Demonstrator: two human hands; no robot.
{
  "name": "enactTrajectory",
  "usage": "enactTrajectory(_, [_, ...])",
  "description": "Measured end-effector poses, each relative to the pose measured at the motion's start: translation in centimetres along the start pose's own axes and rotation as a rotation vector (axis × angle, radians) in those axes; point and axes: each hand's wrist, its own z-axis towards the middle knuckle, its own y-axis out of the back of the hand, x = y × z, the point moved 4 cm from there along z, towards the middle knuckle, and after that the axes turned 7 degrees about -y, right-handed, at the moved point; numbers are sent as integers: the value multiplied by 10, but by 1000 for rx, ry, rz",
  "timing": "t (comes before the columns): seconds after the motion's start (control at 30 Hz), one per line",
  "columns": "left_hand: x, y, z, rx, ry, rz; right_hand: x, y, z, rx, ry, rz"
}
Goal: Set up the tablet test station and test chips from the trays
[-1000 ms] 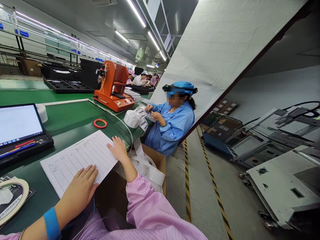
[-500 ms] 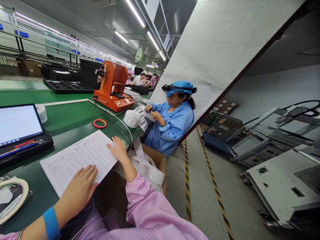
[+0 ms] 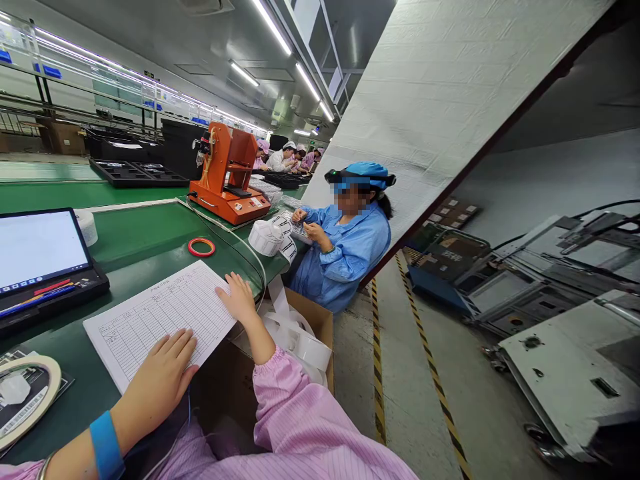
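A stack of printed table forms [image 3: 145, 320] lies slanted at the edge of the green table [image 3: 145, 263]. My left hand [image 3: 163, 373], with a blue band on its wrist, rests flat on the lower part of the top sheet, fingers stretched out. At the right edge of the stack, my right hand [image 3: 237, 298] lies on the paper with its fingers extended. Neither hand grips anything. Beyond the forms is a small red and yellow tape roll [image 3: 201, 247]. To the left stands a laptop-like screen [image 3: 40, 250] with pens in front of it.
An orange press machine [image 3: 230, 180] stands behind a cable. Near the table corner sits a white label roll [image 3: 266, 237]. A cardboard box [image 3: 325, 333] with white strips is below the edge. A co-worker in blue [image 3: 335, 247] handles small parts. A cream tape ring [image 3: 53, 393] lies lower left.
The whole view has shifted very slightly to the right. Both hands stay in place on the forms.
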Motion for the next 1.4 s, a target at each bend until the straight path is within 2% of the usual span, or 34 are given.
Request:
enactTrajectory(0.27, [1, 1, 0, 27, -1, -4, 0, 0, 0, -1, -3, 6])
enactTrajectory(0.63, [1, 0, 0, -6, 5, -20, 0, 1, -1, -8, -1, 26])
enactTrajectory(1.17, [0, -1, 1, 15, -11, 11, -1, 0, -1, -16, -4, 35])
enactTrajectory(1.4, [1, -5, -2, -18, -21, 27, -2, 1, -2, -25, 2, 22])
